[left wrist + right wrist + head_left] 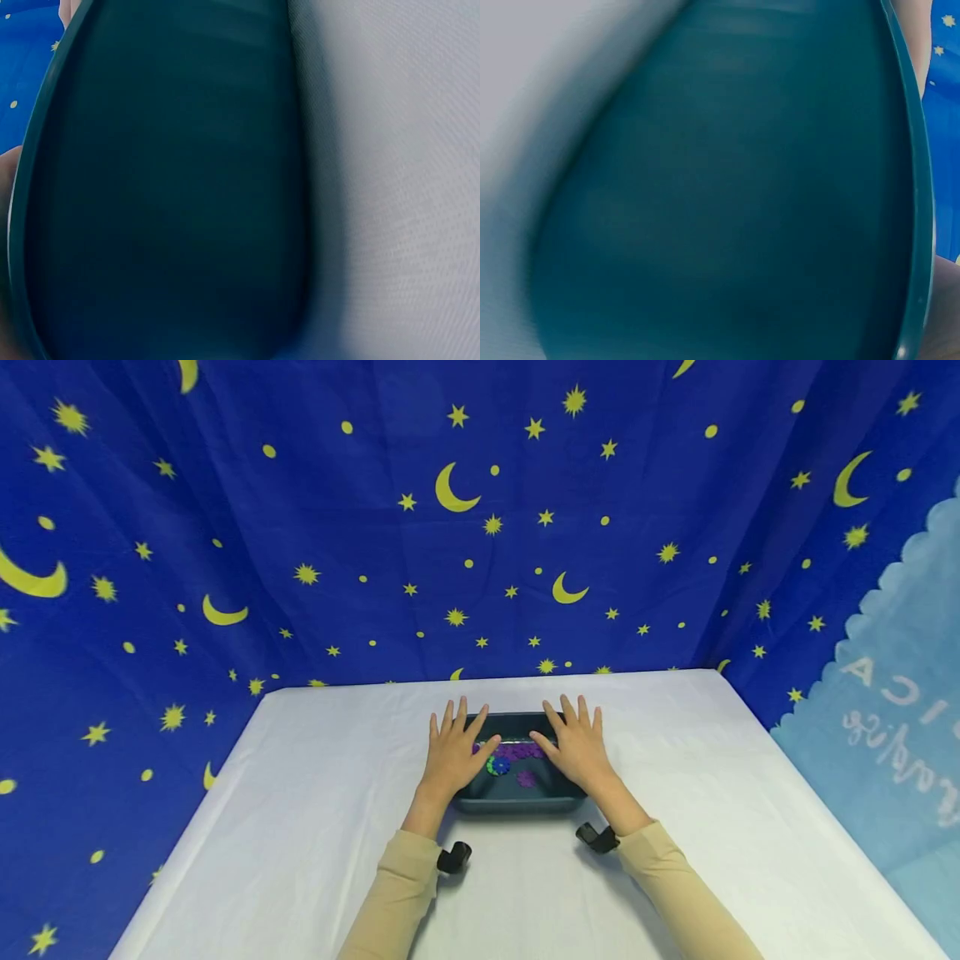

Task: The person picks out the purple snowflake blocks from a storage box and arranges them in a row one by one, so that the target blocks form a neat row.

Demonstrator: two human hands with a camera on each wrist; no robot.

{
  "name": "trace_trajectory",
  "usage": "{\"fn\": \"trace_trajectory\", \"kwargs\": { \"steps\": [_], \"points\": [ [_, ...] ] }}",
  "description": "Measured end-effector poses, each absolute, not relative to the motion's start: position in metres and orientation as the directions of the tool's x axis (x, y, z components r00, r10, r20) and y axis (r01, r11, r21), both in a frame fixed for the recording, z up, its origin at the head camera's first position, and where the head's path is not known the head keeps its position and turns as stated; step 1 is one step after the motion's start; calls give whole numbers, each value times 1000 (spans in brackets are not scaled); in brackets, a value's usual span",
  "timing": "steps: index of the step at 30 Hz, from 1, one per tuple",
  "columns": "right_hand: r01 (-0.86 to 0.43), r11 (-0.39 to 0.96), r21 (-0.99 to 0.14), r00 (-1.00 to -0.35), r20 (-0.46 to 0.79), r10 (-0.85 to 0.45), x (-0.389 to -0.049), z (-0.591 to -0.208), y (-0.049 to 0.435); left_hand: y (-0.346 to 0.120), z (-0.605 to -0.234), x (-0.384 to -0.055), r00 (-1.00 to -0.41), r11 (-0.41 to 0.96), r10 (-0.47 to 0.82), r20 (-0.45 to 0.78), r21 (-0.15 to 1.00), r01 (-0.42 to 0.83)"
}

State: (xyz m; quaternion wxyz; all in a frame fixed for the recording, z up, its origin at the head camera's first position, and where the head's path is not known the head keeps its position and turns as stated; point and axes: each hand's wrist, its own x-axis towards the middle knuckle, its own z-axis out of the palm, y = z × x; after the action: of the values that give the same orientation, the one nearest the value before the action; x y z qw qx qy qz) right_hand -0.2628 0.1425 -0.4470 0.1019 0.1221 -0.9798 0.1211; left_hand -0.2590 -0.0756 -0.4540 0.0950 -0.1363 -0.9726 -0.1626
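Observation:
A dark teal plastic bin (517, 806) stands on the table. Over its left end lies my left hand (452, 753), fingers spread and straight. My right hand (581, 750) is spread the same way over the right end. Whether the palms press on the rim cannot be seen. Inside the bin are several purple notched discs (517, 750) along the back, a single purple disc (526, 779) nearer the front, and a blue disc (502, 766) overlapping a green one (492, 765). Both wrist views are filled by the bin's outer wall (172, 165), with bits of skin beyond the rim.
A white cloth (337, 827) covers the table. Blue curtains (375, 543) with yellow moons and stars hang behind and at the sides. A light blue lettered cloth (900, 693) hangs at the right. Each wrist carries a black camera mount (454, 857).

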Motion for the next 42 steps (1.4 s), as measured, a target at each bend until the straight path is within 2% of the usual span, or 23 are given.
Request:
{"fn": "trace_trajectory", "kwargs": {
  "steps": [11, 14, 16, 19, 22, 26, 28, 34, 42],
  "points": [
    [-284, 929, -236, -942, 249, -225, -260, -451, 141, -79, -456, -259, -951, 905, 222, 218, 318, 284],
    [-303, 908, -290, -931, 296, -216, -260, -456, 142, -84, -460, -261, -958, 879, 195, 210, 397, 266],
    [-327, 874, -359, -919, 335, -206, -261, -459, 141, -90, -465, -264, -968, 835, 150, 202, 498, 233],
    [-375, 792, -481, -900, 392, -188, -265, -463, 138, -100, -472, -269, -981, 684, 55, 184, 709, 172],
    [-409, 704, -581, -891, 421, -170, -271, -466, 136, -109, -483, -274, -991, 409, -21, 134, 906, 113],
    [-398, 617, -679, -907, 391, -155, -280, -469, 134, -115, -497, -278, -999, 31, -34, 40, 999, 39],
    [-369, 575, -731, -926, 343, -158, -284, -470, 134, -115, -502, -279, -1000, -72, -29, 9, 997, 11],
    [-217, 481, -849, -975, 164, -152, -296, -472, 137, -111, -512, -280, -999, -143, -12, 36, 989, 37],
    [-64, 512, -857, -997, 37, -62, -299, -475, 137, -111, -520, -279, -999, -206, 17, 40, 978, 36]
  ]
}}
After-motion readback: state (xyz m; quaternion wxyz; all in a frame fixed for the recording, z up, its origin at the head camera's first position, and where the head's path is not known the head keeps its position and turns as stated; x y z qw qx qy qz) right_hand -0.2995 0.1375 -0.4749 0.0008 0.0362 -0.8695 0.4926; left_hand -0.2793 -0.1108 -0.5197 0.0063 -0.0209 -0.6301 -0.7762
